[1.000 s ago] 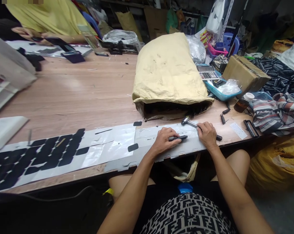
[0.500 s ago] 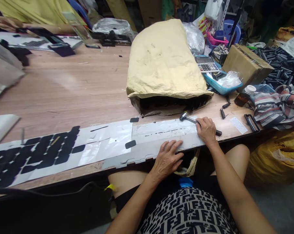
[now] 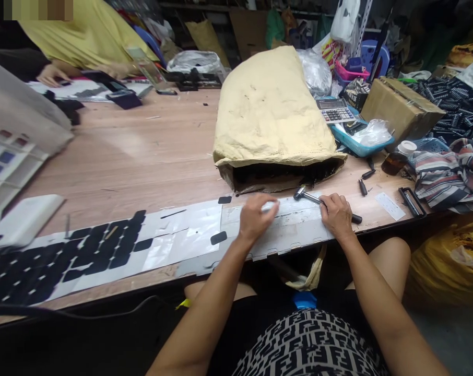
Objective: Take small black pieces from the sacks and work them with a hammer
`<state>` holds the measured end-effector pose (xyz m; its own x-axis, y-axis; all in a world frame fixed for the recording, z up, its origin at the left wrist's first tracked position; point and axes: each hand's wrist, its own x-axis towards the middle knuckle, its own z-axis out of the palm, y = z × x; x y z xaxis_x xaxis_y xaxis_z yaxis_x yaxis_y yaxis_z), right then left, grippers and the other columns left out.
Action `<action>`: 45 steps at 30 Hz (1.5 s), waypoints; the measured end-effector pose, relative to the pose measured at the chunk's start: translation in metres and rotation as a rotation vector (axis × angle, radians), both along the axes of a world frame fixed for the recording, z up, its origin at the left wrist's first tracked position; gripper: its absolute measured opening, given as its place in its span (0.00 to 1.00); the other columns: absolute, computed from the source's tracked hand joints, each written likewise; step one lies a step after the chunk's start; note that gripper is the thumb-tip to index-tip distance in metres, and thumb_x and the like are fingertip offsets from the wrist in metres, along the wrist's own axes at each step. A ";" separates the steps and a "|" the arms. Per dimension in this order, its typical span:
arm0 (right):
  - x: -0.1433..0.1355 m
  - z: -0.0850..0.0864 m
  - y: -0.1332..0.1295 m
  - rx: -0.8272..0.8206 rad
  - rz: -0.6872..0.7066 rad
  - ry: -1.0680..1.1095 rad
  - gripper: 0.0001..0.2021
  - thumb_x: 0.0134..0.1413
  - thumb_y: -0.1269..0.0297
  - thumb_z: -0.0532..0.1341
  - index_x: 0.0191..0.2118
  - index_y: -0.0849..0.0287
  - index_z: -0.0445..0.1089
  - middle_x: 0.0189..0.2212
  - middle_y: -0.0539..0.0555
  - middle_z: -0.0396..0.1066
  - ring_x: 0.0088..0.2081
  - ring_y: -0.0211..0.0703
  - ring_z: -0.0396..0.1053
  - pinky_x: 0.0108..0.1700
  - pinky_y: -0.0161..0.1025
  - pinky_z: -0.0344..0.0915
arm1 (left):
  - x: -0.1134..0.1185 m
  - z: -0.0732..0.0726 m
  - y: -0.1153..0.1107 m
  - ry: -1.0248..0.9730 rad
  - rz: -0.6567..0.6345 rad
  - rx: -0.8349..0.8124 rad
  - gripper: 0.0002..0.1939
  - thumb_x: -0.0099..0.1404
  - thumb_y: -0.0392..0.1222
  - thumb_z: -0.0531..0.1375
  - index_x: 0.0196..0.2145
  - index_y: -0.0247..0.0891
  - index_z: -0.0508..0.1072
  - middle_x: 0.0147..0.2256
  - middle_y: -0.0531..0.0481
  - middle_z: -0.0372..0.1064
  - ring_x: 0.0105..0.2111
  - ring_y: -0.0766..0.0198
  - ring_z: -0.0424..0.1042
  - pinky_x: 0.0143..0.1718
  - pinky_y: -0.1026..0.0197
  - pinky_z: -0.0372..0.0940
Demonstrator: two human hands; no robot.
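Note:
My right hand (image 3: 337, 214) is wrapped round the handle of a small hammer (image 3: 309, 196). Its metal head points left, and the black grip end sticks out to the right. Beneath lies a long pale board (image 3: 295, 230) along the table's front edge. Over that board's middle, my left hand (image 3: 256, 216) has thumb and index finger curled together in a pinch; blur hides anything small between them. To its left, a small black rounded piece (image 3: 219, 238) lies at the edge of a white sheet (image 3: 181, 224). Many black pieces (image 3: 103, 243) are laid in rows further left.
A big yellowish sack (image 3: 275, 109) lies behind the board, its dark mouth facing me. At the right are a calculator (image 3: 335, 111), a blue basket (image 3: 364, 140), a carton (image 3: 401, 107) and a bottle (image 3: 397, 158). Across the table sits a person in yellow (image 3: 91, 36).
My left hand has lifted from the board's front edge and moved up and left, its spread fingers now curled in. My right hand still grips the hammer. The view has shifted slightly.

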<state>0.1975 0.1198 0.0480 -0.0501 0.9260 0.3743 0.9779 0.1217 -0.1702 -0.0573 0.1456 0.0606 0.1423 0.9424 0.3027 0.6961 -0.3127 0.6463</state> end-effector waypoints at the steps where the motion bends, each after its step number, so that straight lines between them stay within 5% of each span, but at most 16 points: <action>1: 0.000 0.000 0.000 0.002 0.001 -0.001 0.12 0.64 0.65 0.57 0.49 0.54 0.74 0.41 0.56 0.70 0.43 0.49 0.60 0.43 0.42 0.54 | -0.003 0.001 0.022 0.036 0.118 -0.027 0.13 0.68 0.45 0.57 0.40 0.37 0.79 0.41 0.43 0.77 0.42 0.55 0.73 0.47 0.53 0.68; 3: 0.000 -0.001 0.000 0.005 0.002 -0.002 0.12 0.63 0.65 0.57 0.48 0.54 0.74 0.41 0.56 0.70 0.43 0.49 0.60 0.43 0.42 0.54 | -0.008 0.002 0.061 0.131 0.298 -0.075 0.15 0.67 0.43 0.57 0.44 0.36 0.79 0.43 0.41 0.77 0.44 0.51 0.73 0.48 0.52 0.67; 6: 0.000 -0.001 0.001 0.004 0.001 -0.001 0.11 0.62 0.65 0.58 0.47 0.54 0.74 0.40 0.56 0.70 0.43 0.49 0.60 0.43 0.42 0.54 | -0.009 -0.001 0.101 0.258 0.321 -0.166 0.19 0.66 0.44 0.59 0.52 0.37 0.78 0.48 0.39 0.76 0.49 0.46 0.73 0.49 0.51 0.67; 12: 0.000 0.000 0.000 0.000 0.000 0.004 0.11 0.62 0.65 0.58 0.47 0.54 0.74 0.40 0.56 0.70 0.43 0.49 0.61 0.43 0.42 0.54 | -0.004 -0.006 0.119 0.413 0.296 -0.286 0.20 0.64 0.45 0.61 0.51 0.35 0.78 0.53 0.37 0.73 0.53 0.42 0.70 0.49 0.49 0.67; 19: -0.001 0.000 -0.001 -0.015 -0.007 0.005 0.10 0.63 0.65 0.58 0.47 0.54 0.74 0.41 0.56 0.70 0.44 0.49 0.60 0.43 0.42 0.54 | -0.013 0.004 0.083 0.339 0.306 -0.128 0.17 0.68 0.46 0.57 0.48 0.34 0.78 0.44 0.37 0.75 0.49 0.44 0.68 0.49 0.48 0.64; 25: -0.002 0.002 -0.001 -0.021 -0.011 0.004 0.11 0.63 0.65 0.58 0.48 0.54 0.74 0.41 0.57 0.70 0.44 0.49 0.60 0.43 0.42 0.54 | -0.003 -0.009 0.008 0.131 -0.178 -0.009 0.12 0.70 0.49 0.58 0.42 0.41 0.76 0.40 0.48 0.76 0.41 0.55 0.67 0.45 0.54 0.63; 28: -0.001 0.002 0.000 -0.019 -0.012 0.002 0.11 0.63 0.65 0.57 0.48 0.54 0.74 0.41 0.57 0.70 0.43 0.49 0.61 0.43 0.42 0.54 | 0.012 -0.020 -0.013 0.151 -0.230 0.008 0.10 0.68 0.47 0.60 0.41 0.41 0.77 0.39 0.47 0.75 0.41 0.55 0.67 0.45 0.53 0.62; 37: 0.000 -0.001 -0.001 -0.017 -0.010 -0.015 0.12 0.65 0.64 0.56 0.49 0.54 0.74 0.42 0.57 0.71 0.43 0.49 0.61 0.42 0.41 0.54 | 0.013 -0.032 -0.010 -0.049 -0.191 -0.028 0.15 0.59 0.44 0.67 0.45 0.42 0.76 0.37 0.49 0.73 0.42 0.55 0.68 0.46 0.54 0.64; 45: 0.004 0.005 -0.006 -0.001 0.009 0.060 0.15 0.66 0.67 0.55 0.51 0.53 0.75 0.39 0.55 0.73 0.42 0.47 0.64 0.44 0.40 0.59 | 0.016 -0.031 -0.005 -0.041 -0.203 -0.049 0.10 0.64 0.45 0.64 0.42 0.43 0.79 0.34 0.50 0.72 0.39 0.56 0.67 0.44 0.54 0.62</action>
<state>0.2015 0.1140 0.0533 -0.0358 0.9260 0.3757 0.9647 0.1302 -0.2290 -0.0409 0.1409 0.0299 0.3196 0.9092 0.2668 0.5945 -0.4116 0.6907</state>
